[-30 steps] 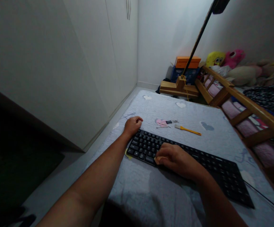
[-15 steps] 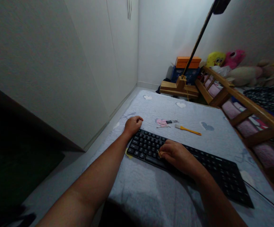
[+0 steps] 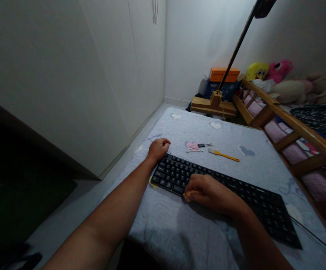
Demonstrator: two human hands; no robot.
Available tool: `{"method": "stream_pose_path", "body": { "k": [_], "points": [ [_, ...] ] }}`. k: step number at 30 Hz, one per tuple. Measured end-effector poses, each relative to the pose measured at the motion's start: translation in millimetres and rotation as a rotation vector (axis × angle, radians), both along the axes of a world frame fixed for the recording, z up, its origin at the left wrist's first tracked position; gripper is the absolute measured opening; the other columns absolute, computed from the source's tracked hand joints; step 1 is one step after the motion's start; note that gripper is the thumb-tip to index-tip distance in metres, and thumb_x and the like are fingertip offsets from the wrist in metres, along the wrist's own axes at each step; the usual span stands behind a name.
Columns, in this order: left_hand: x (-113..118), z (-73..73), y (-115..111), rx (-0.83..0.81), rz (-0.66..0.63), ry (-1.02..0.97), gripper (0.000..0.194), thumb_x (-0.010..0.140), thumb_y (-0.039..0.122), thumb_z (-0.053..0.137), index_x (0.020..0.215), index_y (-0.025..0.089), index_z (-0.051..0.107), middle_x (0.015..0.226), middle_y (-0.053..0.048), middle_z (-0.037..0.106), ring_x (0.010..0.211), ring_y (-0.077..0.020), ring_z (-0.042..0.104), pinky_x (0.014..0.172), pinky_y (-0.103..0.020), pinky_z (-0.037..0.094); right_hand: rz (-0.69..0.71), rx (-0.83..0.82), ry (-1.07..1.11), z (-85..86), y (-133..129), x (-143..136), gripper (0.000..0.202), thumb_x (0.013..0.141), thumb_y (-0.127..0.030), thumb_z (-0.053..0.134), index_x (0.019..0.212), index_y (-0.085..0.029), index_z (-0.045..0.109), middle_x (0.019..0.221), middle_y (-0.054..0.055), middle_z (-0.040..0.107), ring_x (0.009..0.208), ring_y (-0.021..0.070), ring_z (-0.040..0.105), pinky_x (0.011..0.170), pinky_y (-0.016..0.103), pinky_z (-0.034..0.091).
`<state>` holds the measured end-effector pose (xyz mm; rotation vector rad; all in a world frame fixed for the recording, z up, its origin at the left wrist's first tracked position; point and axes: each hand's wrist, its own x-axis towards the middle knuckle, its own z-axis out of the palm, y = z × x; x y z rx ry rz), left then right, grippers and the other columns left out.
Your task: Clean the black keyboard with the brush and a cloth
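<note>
A black keyboard (image 3: 176, 169) lies slantwise on a pale blue quilted cover. At its far left corner rests my left hand (image 3: 158, 148), its fingers curled against the edge. My right hand (image 3: 203, 189) is closed around a small crumpled orange cloth (image 3: 189, 195), pressed at the front edge by the space bar. Part of the cloth is hidden under the fingers, and the forearm covers the middle keys. Beyond the keyboard lie a brush with a yellow handle (image 3: 227, 156), a tool with a black grip (image 3: 201, 145) and thin white cotton swabs (image 3: 194, 150).
A white wardrobe (image 3: 117, 67) runs along the left. On the right stands a wooden bed rail (image 3: 295, 123) with plush toys (image 3: 279, 71) behind it. A wooden stand (image 3: 213, 103) with a dark pole is at the back, near an orange box (image 3: 224, 74). The keyboard cable (image 3: 314, 234) trails right.
My right hand has slid the orange cloth from the keys toward me and slightly left, to the keyboard's front edge. My left hand and the keyboard have stayed put.
</note>
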<state>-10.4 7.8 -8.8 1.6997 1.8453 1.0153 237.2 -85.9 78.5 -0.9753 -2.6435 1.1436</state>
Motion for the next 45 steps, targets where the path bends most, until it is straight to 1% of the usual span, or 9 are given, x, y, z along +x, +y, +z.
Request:
{"method": "stream_pose_path", "body": {
  "k": [2,5,7,10,16,26,36,42,45],
  "points": [
    [0,0.1,0,0.0,0.0,0.001,0.029,0.079,0.018,0.052,0.093,0.016,0.077,0.073,-0.003,0.071,0.07,-0.0174,0.061,0.067,-0.027,0.045,-0.131,0.105,0.043,-5.1,4,-4,0.018,0.092,-0.018,0.058,0.084,-0.021,0.074,0.085,0.003,0.065,0.079,0.0156,0.062,0.073,0.026,0.047],
    [0,0.2,0,-0.004,0.001,0.002,0.029,0.079,0.018,0.052,0.093,0.016,0.077,0.075,-0.003,0.071,0.07,-0.0172,0.061,0.069,-0.026,0.046,-0.364,0.286,0.092,-20.4,12,-9,0.017,0.095,-0.021,0.055,0.093,-0.02,0.072,0.092,0.005,0.063,0.085,0.018,0.062,0.08,0.03,0.049],
    [0,0.0,0,-0.004,0.002,0.0,0.029,0.079,0.018,0.052,0.093,0.017,0.078,0.074,-0.003,0.071,0.07,-0.017,0.061,0.069,-0.026,0.046,-0.435,0.363,0.089,-32.0,17,-12,0.016,0.095,-0.019,0.055,0.096,-0.019,0.071,0.095,0.006,0.063,0.089,0.019,0.063,0.083,0.031,0.049],
    [0,0.0,0,-0.002,0.002,-0.002,0.029,0.079,0.018,0.052,0.094,0.016,0.078,0.074,-0.003,0.071,0.069,-0.0169,0.06,0.068,-0.026,0.045,-0.469,0.433,0.045,-44.2,23,-14,0.018,0.096,-0.02,0.054,0.098,-0.018,0.071,0.096,0.007,0.063,0.089,0.02,0.063,0.084,0.032,0.049],
    [1,0.5,0,-0.01,0.004,0.008,0.03,0.08,0.019,0.052,0.094,0.016,0.078,0.07,-0.003,0.069,0.068,-0.0172,0.06,0.067,-0.026,0.045,-0.433,0.436,-0.03,-45.0,23,-16,0.019,0.098,-0.021,0.052,0.099,-0.019,0.071,0.097,0.007,0.063,0.091,0.0198,0.062,0.084,0.031,0.049],
    [-1,-2.2,2,0.001,0.004,0.003,0.03,0.079,0.019,0.052,0.093,0.016,0.078,0.073,-0.003,0.071,0.07,-0.0173,0.061,0.067,-0.026,0.045,-0.202,0.262,-0.014,-29.8,11,-15,0.019,0.095,-0.017,0.055,0.094,-0.02,0.074,0.095,0.005,0.064,0.086,0.0163,0.062,0.08,0.027,0.047],
    [1,0.9,0,-0.008,0.0,0.003,0.03,0.08,0.018,0.052,0.094,0.016,0.078,0.075,-0.003,0.072,0.072,-0.0175,0.062,0.07,-0.027,0.047,-0.032,0.155,0.001,-16.7,0,-20,0.019,0.091,-0.013,0.058,0.083,-0.019,0.075,0.085,0.002,0.063,0.078,0.0142,0.06,0.072,0.025,0.043],
    [0,1.2,1,-0.012,0.001,0.006,0.03,0.079,0.018,0.052,0.095,0.016,0.077,0.073,-0.003,0.071,0.071,-0.0176,0.062,0.07,-0.027,0.047,0.013,0.073,0.031,-10.1,-3,-21,0.018,0.09,-0.012,0.06,0.085,-0.02,0.076,0.087,0.002,0.066,0.08,0.014,0.061,0.075,0.025,0.045],
    [-1,0.7,1,-0.009,-0.004,0.018,0.029,0.08,0.018,0.052,0.095,0.016,0.077,0.073,-0.003,0.071,0.07,-0.0173,0.062,0.069,-0.027,0.046,-0.062,0.132,0.052,-15.2,2,-20,0.018,0.093,-0.015,0.059,0.085,-0.019,0.075,0.089,0.003,0.065,0.082,0.0147,0.061,0.076,0.025,0.045]
  ]
}}
